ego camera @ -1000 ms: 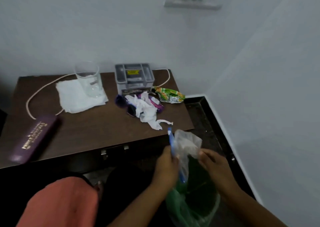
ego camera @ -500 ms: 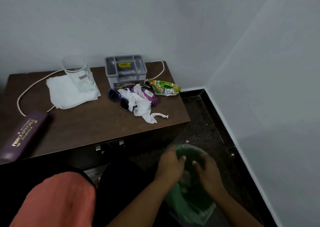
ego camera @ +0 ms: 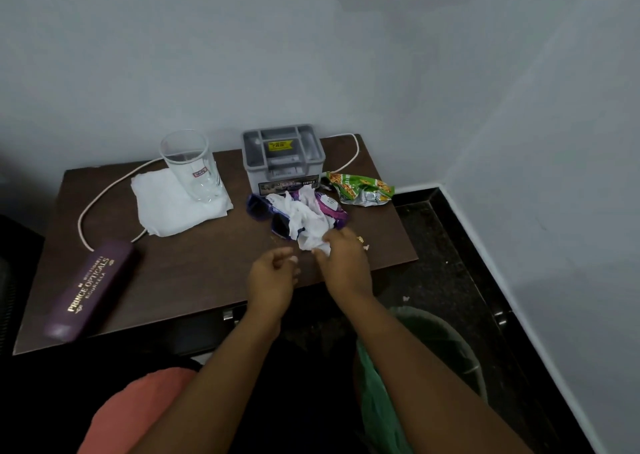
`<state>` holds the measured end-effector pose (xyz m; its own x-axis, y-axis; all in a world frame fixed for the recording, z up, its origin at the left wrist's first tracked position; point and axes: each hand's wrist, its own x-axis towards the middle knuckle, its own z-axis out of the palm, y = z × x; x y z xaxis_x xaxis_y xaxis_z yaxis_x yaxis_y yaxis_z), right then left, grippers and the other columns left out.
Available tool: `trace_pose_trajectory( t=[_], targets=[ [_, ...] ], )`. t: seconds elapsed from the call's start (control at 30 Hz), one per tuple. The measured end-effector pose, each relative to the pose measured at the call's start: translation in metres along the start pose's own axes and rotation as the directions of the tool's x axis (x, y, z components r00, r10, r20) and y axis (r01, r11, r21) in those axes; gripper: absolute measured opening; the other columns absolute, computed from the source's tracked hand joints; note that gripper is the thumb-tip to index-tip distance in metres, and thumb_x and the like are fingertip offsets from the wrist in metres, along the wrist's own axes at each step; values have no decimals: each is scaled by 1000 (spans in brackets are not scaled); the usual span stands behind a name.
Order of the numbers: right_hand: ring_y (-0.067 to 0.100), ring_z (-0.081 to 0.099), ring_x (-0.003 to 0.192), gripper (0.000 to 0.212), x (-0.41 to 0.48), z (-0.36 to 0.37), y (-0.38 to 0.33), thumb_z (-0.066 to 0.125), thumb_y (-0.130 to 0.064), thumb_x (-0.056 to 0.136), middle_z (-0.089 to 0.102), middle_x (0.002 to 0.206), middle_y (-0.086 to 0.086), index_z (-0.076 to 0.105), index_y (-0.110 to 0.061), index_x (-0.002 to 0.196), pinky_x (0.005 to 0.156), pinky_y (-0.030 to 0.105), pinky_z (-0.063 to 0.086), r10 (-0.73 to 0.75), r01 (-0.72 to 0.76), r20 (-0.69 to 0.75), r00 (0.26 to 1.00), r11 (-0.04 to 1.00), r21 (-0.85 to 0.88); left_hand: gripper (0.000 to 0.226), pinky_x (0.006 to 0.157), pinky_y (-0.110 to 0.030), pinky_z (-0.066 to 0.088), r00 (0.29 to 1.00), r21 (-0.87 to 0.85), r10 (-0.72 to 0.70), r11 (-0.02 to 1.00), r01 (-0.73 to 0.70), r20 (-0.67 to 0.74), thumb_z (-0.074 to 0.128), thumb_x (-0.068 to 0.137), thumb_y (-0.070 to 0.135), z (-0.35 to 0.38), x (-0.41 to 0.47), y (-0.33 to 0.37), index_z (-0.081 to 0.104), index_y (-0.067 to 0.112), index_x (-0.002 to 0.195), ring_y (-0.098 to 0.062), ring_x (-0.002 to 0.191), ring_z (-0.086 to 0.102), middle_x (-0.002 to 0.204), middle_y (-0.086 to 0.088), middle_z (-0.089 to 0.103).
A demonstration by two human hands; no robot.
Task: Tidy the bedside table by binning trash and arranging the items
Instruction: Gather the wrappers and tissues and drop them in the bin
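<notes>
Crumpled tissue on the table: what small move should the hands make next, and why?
Probably lift the crumpled tissue clear of the sunglasses: the right hand pinches its near end, it drapes over them, and the lined bin stands beside the table.

The purple case (ego camera: 90,289) at eight o'clock on the bench (ego camera: 194,263) reads "PRINCE OPTICALS", then "ROURKELA" beneath, in gold. The glass (ego camera: 189,166) at eleven o'clock bears a sticker (ego camera: 200,173); the grey organiser (ego camera: 282,173) at twelve bears a yellow label (ego camera: 280,146); neither is legible.

A: Light?
B: Soft, even, dimmish indoor light; the pale wall (ego camera: 207,55) grades to grey, the dark bench (ego camera: 207,263) shows a faint sheen.
A: Sharpness?
B: Slightly soft throughout; the crumpled tissue (ego camera: 308,218) reads brightest, the glass (ego camera: 188,166) catches small highlights, wide-angle bending tilts the edges, the foreground falls into shadow.
</notes>
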<state>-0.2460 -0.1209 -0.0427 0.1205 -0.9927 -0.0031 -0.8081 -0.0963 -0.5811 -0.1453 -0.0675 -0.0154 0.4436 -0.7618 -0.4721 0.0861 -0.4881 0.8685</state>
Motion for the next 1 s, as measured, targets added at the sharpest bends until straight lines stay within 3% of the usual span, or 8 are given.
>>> trace_pose_trajectory(
  t=[0.1,0.2,0.37,0.5,0.63,0.8,0.87,1.0],
  targets=[
    [25,56,84,9,2,0,-1,57,-11,87,56,92,9,64,-5,83,67,33,43,-37,36,-76,996,999,-15,25,69,-17,52,995,-139,-71,987,80,67,52,95,14,1,-8,1,60,3,115,-14,81,63,87,-5,65],
    [18,53,78,10,-8,-14,-5,58,-11,87,56,85,4,63,-9,79,63,28,41,-144,152,-183,973,988,33,29,77,-24,54,967,-280,-187,932,230,172,53,94,28,1,-12,6,60,6,112,-21,93,66,99,-11,68],
    [7,50,79,24,-41,-36,-16,43,-22,91,54,91,-2,64,-10,86,64,24,44,-341,349,-94,935,933,92,23,72,-26,57,918,-410,-144,861,301,371,54,92,30,3,-14,18,67,13,100,-13,80,71,94,-6,74],
    [4,57,82,10,-45,-38,-21,56,-4,86,58,92,-2,64,-9,89,72,15,47,-223,261,-146,964,900,348,10,64,-18,58,957,-460,-100,860,222,274,57,90,11,-4,-13,16,66,7,90,-12,70,68,83,-7,70],
    [1,58,93,26,-32,-36,-24,58,-3,86,59,108,-1,62,-15,109,78,10,47,-90,136,-123,988,884,448,12,61,-15,56,988,-389,-43,916,98,148,58,89,8,-27,-9,6,68,3,94,-11,68,69,80,-8,72],
    [19,44,123,60,5,-11,-13,59,5,79,36,138,5,48,-18,134,98,24,40,-188,171,135,973,977,130,12,60,-12,54,999,-374,-42,926,49,27,57,90,8,-50,-6,-8,67,6,97,-12,72,68,90,-11,70],
    [27,48,117,55,11,2,-11,67,-6,78,37,135,9,51,-17,129,97,35,45,-129,129,229,965,992,15,18,61,-12,55,998,-407,-55,912,45,-12,57,90,8,-57,-3,-12,64,3,106,-12,77,67,97,-13,69],
    [30,55,93,20,9,12,-13,54,3,79,53,105,14,65,-5,94,74,28,42,-68,70,85,994,997,-24,29,65,-19,59,998,-456,-37,890,14,-41,53,91,0,-60,-5,-14,56,10,118,-16,80,65,101,-10,65]
  ],
)
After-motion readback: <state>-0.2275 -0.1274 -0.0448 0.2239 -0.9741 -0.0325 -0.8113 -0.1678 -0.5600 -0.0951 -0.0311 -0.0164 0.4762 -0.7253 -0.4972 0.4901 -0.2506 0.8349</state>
